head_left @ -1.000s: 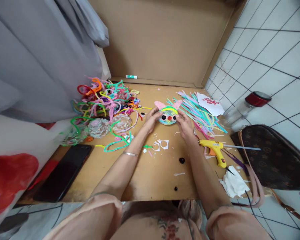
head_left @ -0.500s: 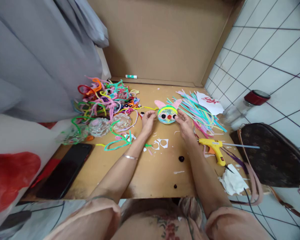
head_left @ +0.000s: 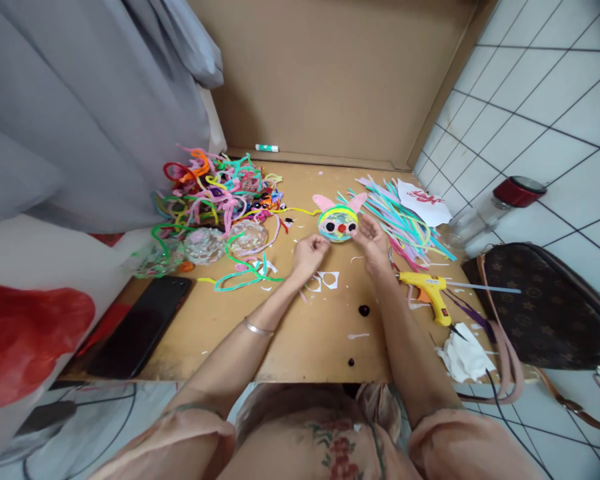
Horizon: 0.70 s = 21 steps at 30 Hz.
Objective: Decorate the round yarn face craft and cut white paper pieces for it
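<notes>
Round figure (head_left: 341, 218) held at its right edge above the table

Near the front edge of the table (head_left: 300, 340), a small black bead (head_left: 351, 363) is seen, with a larger black piece (head_left: 363, 310) lying beyond it. At the left a dark phone (head_left: 140, 327) is laid flat; at the right a crumpled white tissue (head_left: 464, 352) is placed just beside a yellow glue gun (head_left: 433, 293). Farther in, cut white paper scraps (head_left: 330, 280) are scattered below the hands.

The right edge of the figure is pinched between the thumb and fingers of the right hand (head_left: 373, 241). The fingers of the left hand (head_left: 310, 257) are curled together near its lower left rim; whether contact is made there cannot be told. The figure is positioned mid-table, faced with two black eyes and a red nose, and topped by pink ears.

It is flanked by a tangled heap of fuzzy stems (head_left: 220, 193) at the left and by straight stems (head_left: 405, 213) at the right. Farthest back, a glue stick (head_left: 267, 148) is seen by the cardboard panel (head_left: 320, 80).
</notes>
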Available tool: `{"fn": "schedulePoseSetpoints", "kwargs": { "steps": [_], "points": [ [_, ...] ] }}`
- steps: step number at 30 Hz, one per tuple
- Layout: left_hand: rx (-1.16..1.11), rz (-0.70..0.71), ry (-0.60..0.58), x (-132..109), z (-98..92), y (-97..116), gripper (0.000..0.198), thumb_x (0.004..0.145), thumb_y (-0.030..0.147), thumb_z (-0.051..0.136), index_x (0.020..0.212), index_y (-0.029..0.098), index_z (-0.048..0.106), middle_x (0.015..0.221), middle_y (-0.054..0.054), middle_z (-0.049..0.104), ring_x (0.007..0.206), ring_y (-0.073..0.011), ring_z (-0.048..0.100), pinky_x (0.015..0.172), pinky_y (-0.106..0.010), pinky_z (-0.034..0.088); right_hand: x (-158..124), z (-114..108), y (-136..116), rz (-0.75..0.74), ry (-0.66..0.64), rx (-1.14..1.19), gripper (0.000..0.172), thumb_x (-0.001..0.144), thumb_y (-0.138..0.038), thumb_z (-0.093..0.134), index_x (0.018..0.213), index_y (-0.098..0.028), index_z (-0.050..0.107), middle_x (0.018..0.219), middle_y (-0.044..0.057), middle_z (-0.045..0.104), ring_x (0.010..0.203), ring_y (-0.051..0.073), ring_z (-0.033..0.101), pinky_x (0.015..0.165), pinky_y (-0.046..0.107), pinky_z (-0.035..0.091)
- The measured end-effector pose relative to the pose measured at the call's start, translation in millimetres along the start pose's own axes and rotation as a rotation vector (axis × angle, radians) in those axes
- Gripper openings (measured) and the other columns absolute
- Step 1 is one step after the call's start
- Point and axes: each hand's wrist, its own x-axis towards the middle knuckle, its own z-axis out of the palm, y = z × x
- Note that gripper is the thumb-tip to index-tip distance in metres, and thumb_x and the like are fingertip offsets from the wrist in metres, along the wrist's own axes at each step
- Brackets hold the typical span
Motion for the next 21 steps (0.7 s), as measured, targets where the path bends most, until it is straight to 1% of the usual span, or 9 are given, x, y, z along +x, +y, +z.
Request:
{"fn": "schedulePoseSetpoints", "kwargs": {
  "steps": [3, 5, 7, 9, 12, 15, 17, 19, 21],
  "points": [
    [0.058, 0.075, -0.068, -18.2, 6.1, 7.6, 0.018, 0.078, 0.029, 0.060, 0.064, 0.018, 0.057, 0.056, 0.005, 0.051, 0.054, -0.0096, 0.044, 0.058, -0.023, 0.035, -6.7, -1.7, -9.1, -0.079, 0.084, -0.104, 0.053, 0.056, -0.037, 0.083, 0.104, -0.019, 0.068, 0.118, 0.011, 0.072, 0.111, 0.027, 0.065, 0.097, 0.045, 0.052],
    [0.106, 0.131, -0.124, -33.2, 9.0, 12.6, 0.022, 0.080, 0.032, 0.059, 0.063, 0.019, 0.054, 0.055, 0.005, 0.050, 0.054, -0.0096, 0.044, 0.058, -0.023, 0.034, -16.0, -1.3, -17.1, -0.145, 0.136, -0.206, 0.040, 0.064, -0.043, 0.077, 0.094, -0.018, 0.068, 0.103, 0.010, 0.073, 0.098, 0.025, 0.066, 0.087, 0.041, 0.054],
    [0.166, 0.180, -0.179, -49.0, 10.9, 16.3, 0.024, 0.082, 0.031, 0.059, 0.062, 0.019, 0.052, 0.055, 0.005, 0.050, 0.054, -0.0096, 0.044, 0.058, -0.024, 0.033, -28.9, -0.5, -25.0, -0.209, 0.174, -0.319, 0.032, 0.072, -0.049, 0.069, 0.080, -0.018, 0.065, 0.081, 0.005, 0.069, 0.079, 0.020, 0.063, 0.074, 0.035, 0.052],
    [0.234, 0.224, -0.209, -63.5, 11.9, 17.6, 0.025, 0.082, 0.030, 0.058, 0.061, 0.019, 0.051, 0.055, 0.005, 0.049, 0.053, -0.0094, 0.043, 0.059, -0.024, 0.032, -43.8, -0.4, -31.1, -0.252, 0.188, -0.421, 0.036, 0.078, -0.054, 0.064, 0.069, -0.020, 0.056, 0.063, -0.001, 0.058, 0.063, 0.015, 0.053, 0.063, 0.030, 0.045],
    [0.325, 0.303, -0.235, -78.2, 11.7, 14.5, 0.030, 0.082, 0.030, 0.056, 0.057, 0.019, 0.043, 0.052, 0.005, 0.043, 0.052, -0.0094, 0.038, 0.057, -0.025, 0.028, -63.7, -3.2, -35.5, -0.287, 0.182, -0.528, 0.049, 0.086, -0.060, 0.055, 0.058, -0.024, 0.037, 0.052, -0.007, 0.036, 0.053, 0.011, 0.034, 0.054, 0.028, 0.031],
    [0.373, 0.411, -0.263, -81.5, 10.4, 6.0, 0.037, 0.082, 0.027, 0.053, 0.053, 0.019, 0.032, 0.050, 0.005, 0.036, 0.051, -0.0094, 0.031, 0.056, -0.027, 0.023, -75.3, -8.6, -35.7, -0.316, 0.180, -0.577, 0.054, 0.093, -0.063, 0.043, 0.058, -0.026, 0.027, 0.051, -0.008, 0.028, 0.053, 0.012, 0.029, 0.054, 0.029, 0.026],
    [0.357, 0.475, -0.288, -78.0, 9.1, -1.1, 0.035, 0.079, 0.019, 0.050, 0.052, 0.019, 0.029, 0.050, 0.006, 0.032, 0.050, -0.0092, 0.028, 0.055, -0.027, 0.021, -78.3, -11.9, -34.9, -0.320, 0.187, -0.605, 0.053, 0.094, -0.065, 0.039, 0.059, -0.026, 0.028, 0.051, -0.007, 0.030, 0.054, 0.013, 0.031, 0.055, 0.030, 0.026],
    [0.322, 0.520, -0.317, -72.0, 7.7, -8.0, 0.029, 0.071, 0.008, 0.046, 0.052, 0.019, 0.027, 0.050, 0.006, 0.029, 0.050, -0.0090, 0.026, 0.055, -0.026, 0.021, -78.8, -14.3, -33.7, -0.311, 0.190, -0.627, 0.053, 0.094, -0.067, 0.036, 0.060, -0.026, 0.030, 0.052, -0.006, 0.033, 0.054, 0.013, 0.032, 0.055, 0.030, 0.027],
    [0.301, 0.543, -0.331, -65.2, 6.2, -13.7, 0.027, 0.063, 0.002, 0.043, 0.053, 0.019, 0.025, 0.050, 0.006, 0.027, 0.050, -0.0089, 0.026, 0.055, -0.025, 0.021, -78.3, -15.6, -32.4, -0.294, 0.195, -0.637, 0.054, 0.093, -0.069, 0.033, 0.061, -0.026, 0.032, 0.053, -0.006, 0.035, 0.054, 0.014, 0.034, 0.056, 0.030, 0.028]
  ]
}}
